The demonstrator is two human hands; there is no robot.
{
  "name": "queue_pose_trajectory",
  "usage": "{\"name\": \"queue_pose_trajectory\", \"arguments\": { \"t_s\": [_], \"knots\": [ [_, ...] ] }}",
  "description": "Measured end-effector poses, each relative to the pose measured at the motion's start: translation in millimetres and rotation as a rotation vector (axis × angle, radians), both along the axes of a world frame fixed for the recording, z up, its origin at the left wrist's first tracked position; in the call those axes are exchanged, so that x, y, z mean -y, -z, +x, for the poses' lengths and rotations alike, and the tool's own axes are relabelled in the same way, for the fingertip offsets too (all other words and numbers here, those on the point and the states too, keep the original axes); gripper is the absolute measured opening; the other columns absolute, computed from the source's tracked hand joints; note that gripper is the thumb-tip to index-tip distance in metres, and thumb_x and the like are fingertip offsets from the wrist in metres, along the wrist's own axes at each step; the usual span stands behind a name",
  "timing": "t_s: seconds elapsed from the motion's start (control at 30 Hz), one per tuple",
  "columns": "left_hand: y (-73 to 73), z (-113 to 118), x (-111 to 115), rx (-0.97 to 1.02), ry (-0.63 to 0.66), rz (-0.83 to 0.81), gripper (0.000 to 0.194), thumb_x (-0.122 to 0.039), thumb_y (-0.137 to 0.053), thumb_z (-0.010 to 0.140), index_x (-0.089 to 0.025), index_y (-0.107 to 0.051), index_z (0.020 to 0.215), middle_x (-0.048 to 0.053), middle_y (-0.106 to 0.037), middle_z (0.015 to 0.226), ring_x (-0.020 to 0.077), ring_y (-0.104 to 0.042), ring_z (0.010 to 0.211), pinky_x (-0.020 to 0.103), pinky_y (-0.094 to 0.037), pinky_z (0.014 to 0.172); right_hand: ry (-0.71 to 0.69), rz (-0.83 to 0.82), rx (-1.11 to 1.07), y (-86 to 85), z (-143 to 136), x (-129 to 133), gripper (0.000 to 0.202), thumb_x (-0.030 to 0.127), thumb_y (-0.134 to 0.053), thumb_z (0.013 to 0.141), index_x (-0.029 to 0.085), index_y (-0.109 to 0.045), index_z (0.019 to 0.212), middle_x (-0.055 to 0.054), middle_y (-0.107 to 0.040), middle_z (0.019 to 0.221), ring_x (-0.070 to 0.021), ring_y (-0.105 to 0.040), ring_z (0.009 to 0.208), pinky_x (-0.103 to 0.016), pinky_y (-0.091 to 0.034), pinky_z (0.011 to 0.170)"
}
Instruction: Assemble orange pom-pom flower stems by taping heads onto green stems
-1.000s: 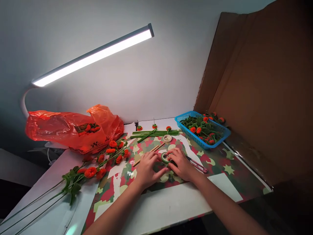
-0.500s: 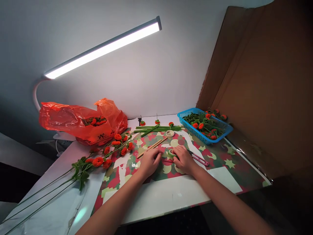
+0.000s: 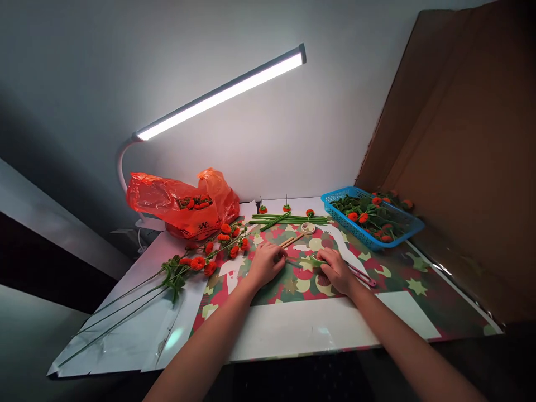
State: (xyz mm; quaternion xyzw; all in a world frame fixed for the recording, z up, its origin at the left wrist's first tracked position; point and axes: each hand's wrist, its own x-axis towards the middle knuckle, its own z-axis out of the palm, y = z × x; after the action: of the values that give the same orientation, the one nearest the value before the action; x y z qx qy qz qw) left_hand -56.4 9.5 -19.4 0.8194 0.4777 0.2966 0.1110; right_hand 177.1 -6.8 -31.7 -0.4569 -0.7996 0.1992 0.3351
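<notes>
My left hand [image 3: 267,264] is closed in a pinch over the patterned board, beside two tan sticks [image 3: 293,240]. A thin dark green strand [image 3: 294,263] runs from its fingertips toward the right hand. My right hand [image 3: 336,270] is closed on a pale green strip of tape [image 3: 310,261], with part of a roll showing at its fingers. Beyond the hands lie green stems [image 3: 288,220] and a white tape roll [image 3: 308,228]. Pink-handled scissors or a similar tool [image 3: 362,276] rest partly under the right hand.
A blue basket [image 3: 408,237] of orange flowers and leaves stands at the back right, near a cardboard sheet [image 3: 464,139]. A red plastic bag [image 3: 157,195] and long-stemmed flowers [image 3: 197,263] lie left. Three small flower heads line the back; a lamp [image 3: 226,92] hangs above.
The view has shifted, so the scene sits farther right. My hands have moved apart slightly, and a strand and a stretched green strip now show between them.
</notes>
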Motion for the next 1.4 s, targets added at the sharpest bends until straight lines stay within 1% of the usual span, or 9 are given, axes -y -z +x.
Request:
{"name": "queue_pose_trajectory", "arguments": {
  "t_s": [0.27, 0.47, 0.57, 0.63, 0.73, 0.8, 0.9, 1.13, 1.4],
  "knots": [
    [0.8, -0.7, -3.1, 0.031, -0.093, 0.037, 0.011, -0.017, -0.051, 0.080, -0.019, -0.061, 0.082, 0.005, -0.065, 0.080, 0.0201, -0.056, 0.082, 0.035, -0.039, 0.076, 0.042, 0.012, 0.093, -2.7, -0.8, 0.8, 0.009, 0.018, -0.040, 0.071, 0.019, -0.034, 0.063, 0.001, -0.041, 0.064, -0.0158, -0.042, 0.068, -0.031, -0.030, 0.072],
    [-18.2, -9.9, 24.7, -0.090, 0.062, 0.269, 0.014, -0.015, -0.054, 0.079, -0.023, -0.062, 0.086, 0.002, -0.067, 0.091, 0.0190, -0.056, 0.088, 0.036, -0.039, 0.083, 0.141, 0.074, 0.258, 3.8, -1.9, 0.6, 0.033, 0.030, -0.050, 0.077, 0.017, -0.033, 0.052, 0.002, -0.039, 0.052, -0.0143, -0.042, 0.063, -0.030, -0.027, 0.070],
    [-22.9, -63.2, 54.8, -0.122, -0.012, 0.440, 0.019, -0.013, -0.053, 0.079, -0.025, -0.062, 0.090, 0.001, -0.068, 0.093, 0.0177, -0.057, 0.090, 0.035, -0.041, 0.085, 0.146, 0.108, 0.303, 8.3, -0.9, -0.7, 0.036, 0.032, -0.051, 0.078, 0.017, -0.037, 0.049, 0.002, -0.042, 0.051, -0.0141, -0.044, 0.061, -0.030, -0.027, 0.069],
    [-21.8, -120.4, 80.4, -0.140, -0.255, 0.512, 0.019, -0.016, -0.054, 0.079, -0.025, -0.061, 0.094, 0.003, -0.067, 0.095, 0.0199, -0.057, 0.093, 0.037, -0.041, 0.087, 0.142, 0.132, 0.306, 10.5, 0.4, -1.8, 0.037, 0.037, -0.051, 0.079, 0.017, -0.041, 0.049, 0.001, -0.044, 0.052, -0.0147, -0.046, 0.060, -0.030, -0.028, 0.070],
    [-19.5, -212.9, 119.6, -0.198, -0.668, 0.373, 0.018, -0.025, -0.050, 0.082, -0.022, -0.060, 0.096, 0.009, -0.064, 0.098, 0.0253, -0.055, 0.095, 0.042, -0.040, 0.088, 0.141, 0.157, 0.304, 12.9, 2.9, -3.9, 0.036, 0.042, -0.050, 0.080, 0.018, -0.046, 0.054, 0.001, -0.049, 0.054, -0.0160, -0.048, 0.061, -0.031, -0.028, 0.070],
    [-19.6, -260.3, 139.2, -0.227, -0.706, 0.294, 0.019, -0.031, -0.052, 0.078, -0.020, -0.062, 0.089, 0.010, -0.065, 0.091, 0.0279, -0.055, 0.089, 0.044, -0.043, 0.082, 0.141, 0.176, 0.305, 14.4, 4.0, -5.4, 0.035, 0.042, -0.048, 0.081, 0.019, -0.047, 0.056, 0.001, -0.050, 0.054, -0.0165, -0.048, 0.060, -0.031, -0.028, 0.069],
    [-20.4, -295.5, 150.8, -0.249, -0.635, 0.153, 0.020, -0.038, -0.054, 0.076, -0.021, -0.064, 0.082, 0.006, -0.067, 0.084, 0.0243, -0.058, 0.082, 0.037, -0.047, 0.076, 0.142, 0.207, 0.289, 16.2, 3.5, -6.4, 0.033, 0.041, -0.047, 0.082, 0.019, -0.046, 0.058, 0.001, -0.052, 0.055, -0.0164, -0.049, 0.059, -0.031, -0.029, 0.068],
    [-26.9, -290.1, 135.0, -0.138, -0.502, 0.020, 0.027, -0.042, -0.047, 0.081, -0.022, -0.064, 0.072, 0.002, -0.066, 0.073, 0.0191, -0.060, 0.070, 0.029, -0.045, 0.066, 0.184, 0.375, 0.278, 7.6, -4.6, 1.5, 0.017, 0.033, -0.049, 0.081, 0.019, -0.050, 0.071, -0.002, -0.058, 0.068, -0.0188, -0.054, 0.069, -0.033, -0.032, 0.073],
    [-67.2, -253.1, 141.3, 0.217, -0.497, 0.091, 0.024, -0.044, -0.055, 0.077, -0.022, -0.065, 0.074, 0.001, -0.061, 0.068, 0.0156, -0.054, 0.063, 0.024, -0.040, 0.059, 0.201, 0.507, 0.187, 6.6, -7.4, 10.8, 0.006, 0.022, -0.050, 0.079, 0.018, -0.055, 0.079, -0.008, -0.060, 0.092, -0.0234, -0.053, 0.087, -0.036, -0.035, 0.078]
  ]
}}
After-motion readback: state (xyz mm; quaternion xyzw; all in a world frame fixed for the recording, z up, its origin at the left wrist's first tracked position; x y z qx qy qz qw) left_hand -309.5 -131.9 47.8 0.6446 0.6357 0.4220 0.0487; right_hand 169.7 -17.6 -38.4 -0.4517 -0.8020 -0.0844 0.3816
